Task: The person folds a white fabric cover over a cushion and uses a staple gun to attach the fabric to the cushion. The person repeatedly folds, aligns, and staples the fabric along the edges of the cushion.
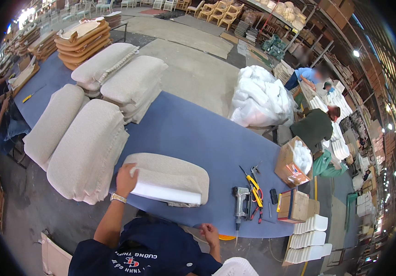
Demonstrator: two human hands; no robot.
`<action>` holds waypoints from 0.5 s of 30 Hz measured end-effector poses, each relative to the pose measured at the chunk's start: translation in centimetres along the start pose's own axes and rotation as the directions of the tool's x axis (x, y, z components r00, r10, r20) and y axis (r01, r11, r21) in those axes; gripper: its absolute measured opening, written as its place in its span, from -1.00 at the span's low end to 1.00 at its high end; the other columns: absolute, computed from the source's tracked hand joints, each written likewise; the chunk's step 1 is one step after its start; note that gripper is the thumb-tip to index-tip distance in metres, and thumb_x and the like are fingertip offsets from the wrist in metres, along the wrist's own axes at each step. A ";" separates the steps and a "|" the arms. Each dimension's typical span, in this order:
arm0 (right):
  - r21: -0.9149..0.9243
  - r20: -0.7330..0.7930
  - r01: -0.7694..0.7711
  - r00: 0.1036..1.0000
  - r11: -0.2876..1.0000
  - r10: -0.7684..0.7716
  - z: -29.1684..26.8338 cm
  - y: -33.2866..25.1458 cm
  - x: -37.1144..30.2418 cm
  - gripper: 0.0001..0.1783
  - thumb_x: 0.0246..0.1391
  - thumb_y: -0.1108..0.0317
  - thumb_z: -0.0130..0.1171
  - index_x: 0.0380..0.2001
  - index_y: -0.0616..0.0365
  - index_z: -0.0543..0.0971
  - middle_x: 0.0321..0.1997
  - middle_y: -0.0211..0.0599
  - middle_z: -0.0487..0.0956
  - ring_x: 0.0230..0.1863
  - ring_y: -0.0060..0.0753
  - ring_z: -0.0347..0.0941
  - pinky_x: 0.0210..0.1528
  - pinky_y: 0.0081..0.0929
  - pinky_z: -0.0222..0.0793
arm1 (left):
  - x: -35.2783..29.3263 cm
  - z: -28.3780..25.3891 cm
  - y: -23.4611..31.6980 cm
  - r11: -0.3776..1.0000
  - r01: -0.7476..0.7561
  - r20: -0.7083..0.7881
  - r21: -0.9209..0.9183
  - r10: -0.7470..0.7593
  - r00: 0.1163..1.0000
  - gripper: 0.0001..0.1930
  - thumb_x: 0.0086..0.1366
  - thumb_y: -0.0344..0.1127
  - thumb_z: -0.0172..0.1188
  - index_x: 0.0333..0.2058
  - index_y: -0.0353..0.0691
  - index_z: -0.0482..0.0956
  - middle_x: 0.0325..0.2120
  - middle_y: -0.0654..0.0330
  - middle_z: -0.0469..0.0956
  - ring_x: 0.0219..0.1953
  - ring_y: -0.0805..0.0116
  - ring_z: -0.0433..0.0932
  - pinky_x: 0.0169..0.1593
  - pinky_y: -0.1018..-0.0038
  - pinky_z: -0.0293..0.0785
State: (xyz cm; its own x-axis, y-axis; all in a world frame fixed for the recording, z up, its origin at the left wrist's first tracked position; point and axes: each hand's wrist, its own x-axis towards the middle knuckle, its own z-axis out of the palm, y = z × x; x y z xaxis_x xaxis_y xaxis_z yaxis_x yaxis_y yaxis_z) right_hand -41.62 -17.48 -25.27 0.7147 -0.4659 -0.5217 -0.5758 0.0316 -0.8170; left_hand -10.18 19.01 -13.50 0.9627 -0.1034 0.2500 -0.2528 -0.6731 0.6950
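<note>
A seat cushion (pixel 168 172) lies on the blue-topped table, its beige fabric cover folded over white foam (pixel 168 192) that shows along the near edge. My left hand (pixel 126 180) grips the cover at the cushion's left end, fingers over the fabric. By the table's near edge, apart from the cushion, my right hand (pixel 209 233) has its fingers curled together; what they hold, if anything, is too small to make out. To its right lie a grey staple gun (pixel 240 202) and yellow-and-black pliers (pixel 255 188).
Stacks of beige covers (pixel 85 149) stand on the table's left. Cardboard boxes (pixel 294 204) sit at its right end, one holding white stuffing (pixel 301 156). Beyond is a large bag of white filling (pixel 262 96). Co-workers (pixel 315 126) are at the right; another person (pixel 0 106) is far left.
</note>
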 end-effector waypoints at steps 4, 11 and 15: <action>-0.007 -0.282 0.217 0.936 0.976 -0.210 3.4 -3.7 6.4 -0.60 0.33 0.14 0.26 0.03 0.24 0.59 -0.18 -0.26 0.66 -0.31 -0.53 0.58 -0.29 -0.55 0.50 | -1.2 1.4 -9.1 0.934 0.300 -0.034 0.194 -0.299 0.954 -0.57 0.37 -0.09 0.21 0.07 -0.25 0.63 0.07 -0.10 0.59 0.15 -0.18 0.51 0.24 0.09 0.41; 0.071 -0.502 -0.034 0.863 0.997 0.065 6.2 -6.7 13.9 -0.35 0.25 -0.04 0.30 0.07 0.39 0.50 -0.13 -0.08 0.63 -0.23 -0.28 0.61 -0.39 -0.34 0.55 | 1.2 2.6 -11.0 0.768 0.631 0.379 -0.111 -0.554 0.741 -0.44 0.38 0.16 0.17 0.05 -0.23 0.66 -0.02 -0.16 0.65 0.09 -0.19 0.56 0.10 0.11 0.50; -0.034 -0.510 0.122 0.851 0.992 -0.122 5.5 -15.3 12.7 -0.39 0.22 -0.04 0.33 -0.04 0.40 0.55 -0.18 -0.02 0.65 -0.20 -0.24 0.61 -0.40 -0.27 0.55 | 1.1 2.2 -12.7 0.383 0.855 0.656 -0.351 -0.551 0.516 -0.27 0.34 0.34 0.19 0.17 -0.22 0.58 0.07 -0.05 0.63 0.10 -0.02 0.61 0.09 0.10 0.54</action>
State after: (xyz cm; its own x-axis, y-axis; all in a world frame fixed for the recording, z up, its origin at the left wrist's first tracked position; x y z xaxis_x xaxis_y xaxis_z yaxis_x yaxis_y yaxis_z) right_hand -21.54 -19.00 -20.72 0.4763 -0.8516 -0.2190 -0.4975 -0.0556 -0.8657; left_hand -5.73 25.90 -23.55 0.6994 -0.1624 -0.6961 0.6921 -0.0894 0.7162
